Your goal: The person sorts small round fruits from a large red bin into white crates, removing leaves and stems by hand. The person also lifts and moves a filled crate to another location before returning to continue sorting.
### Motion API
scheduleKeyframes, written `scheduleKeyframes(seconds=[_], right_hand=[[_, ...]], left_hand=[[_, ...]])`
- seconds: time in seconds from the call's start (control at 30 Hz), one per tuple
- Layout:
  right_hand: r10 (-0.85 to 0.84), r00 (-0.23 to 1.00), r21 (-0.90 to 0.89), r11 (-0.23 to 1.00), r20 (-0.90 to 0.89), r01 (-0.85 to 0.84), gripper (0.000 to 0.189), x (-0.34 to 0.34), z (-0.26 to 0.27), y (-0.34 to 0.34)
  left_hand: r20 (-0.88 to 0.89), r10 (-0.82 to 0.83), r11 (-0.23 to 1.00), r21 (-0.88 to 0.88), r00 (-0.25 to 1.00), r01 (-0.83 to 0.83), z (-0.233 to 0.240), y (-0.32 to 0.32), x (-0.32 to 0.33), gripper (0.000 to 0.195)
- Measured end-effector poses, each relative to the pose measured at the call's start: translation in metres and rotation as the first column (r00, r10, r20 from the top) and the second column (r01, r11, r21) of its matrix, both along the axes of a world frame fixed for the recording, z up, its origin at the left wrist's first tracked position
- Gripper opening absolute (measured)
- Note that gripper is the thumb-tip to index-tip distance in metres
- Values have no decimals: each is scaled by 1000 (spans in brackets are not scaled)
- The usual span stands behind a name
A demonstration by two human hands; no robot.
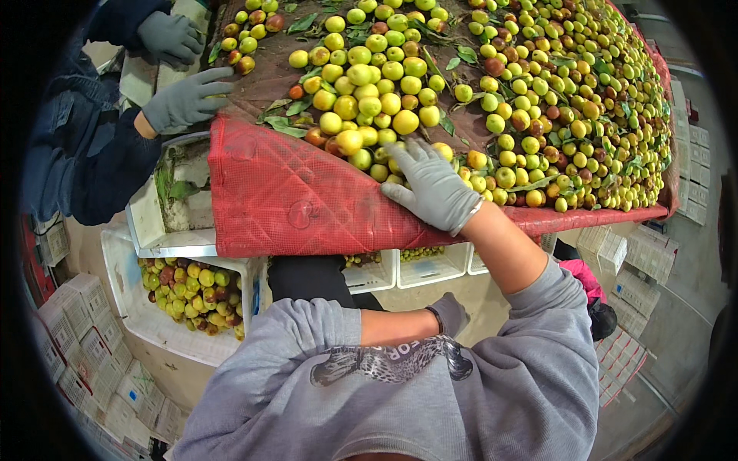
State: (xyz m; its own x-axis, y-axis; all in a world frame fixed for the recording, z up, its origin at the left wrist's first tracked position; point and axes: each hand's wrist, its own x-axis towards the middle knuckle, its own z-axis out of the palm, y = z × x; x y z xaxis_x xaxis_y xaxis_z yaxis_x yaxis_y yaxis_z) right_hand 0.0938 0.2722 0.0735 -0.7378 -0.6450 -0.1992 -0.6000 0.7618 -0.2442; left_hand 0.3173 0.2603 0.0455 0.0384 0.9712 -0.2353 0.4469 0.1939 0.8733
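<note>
My right hand, in a thin grey glove, lies palm down on yellow-green fresh jujubes at the near edge of the sorting table. Its thumb stands apart from the fingers and rests by the red quilted cover. Some fruit under the palm is hidden. My left hand, also gloved, is held across my body below the table edge, away from the fruit. Its fingers point away and are partly hidden, so their closure is unclear. Green leaves lie among the jujubes.
At the left, a co-worker's gloved hands rest by the table. A white crate of jujubes stands below, and more crates sit under the edge. Crates are stacked left and right. A large jujube heap covers the table's right.
</note>
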Motion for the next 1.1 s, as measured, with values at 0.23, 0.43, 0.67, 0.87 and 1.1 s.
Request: scheduleKeyframes(seconds=[0.23, 0.43, 0.67, 0.87, 1.1], right_hand=[[-429, 652, 98, 786, -624, 611, 69, -67, -12, 136], [-309, 934, -109, 950, -181, 293, 59, -53, -24, 83], [-837, 325, 192, 266, -439, 945, 35, -89, 87, 239], [-631, 693, 579, 435, -350, 689, 25, -37, 37, 263], [-591, 746, 554, 526, -306, 645, 27, -56, 31, 262]], left_hand=[[-54, 49, 999, 2, 997, -49, 4, -16, -9, 32], [0, -54, 998, -40, 999, 54, 8, -12, -17, 49], [-18, -26, 999, -28, 1000, 25, 3, -20, -18, 54], [-59, -15, 1000, -27, 998, 13, 6, -19, -20, 51], [-91, -100, 992, -84, 991, 93, 17, -14, -24, 45]])
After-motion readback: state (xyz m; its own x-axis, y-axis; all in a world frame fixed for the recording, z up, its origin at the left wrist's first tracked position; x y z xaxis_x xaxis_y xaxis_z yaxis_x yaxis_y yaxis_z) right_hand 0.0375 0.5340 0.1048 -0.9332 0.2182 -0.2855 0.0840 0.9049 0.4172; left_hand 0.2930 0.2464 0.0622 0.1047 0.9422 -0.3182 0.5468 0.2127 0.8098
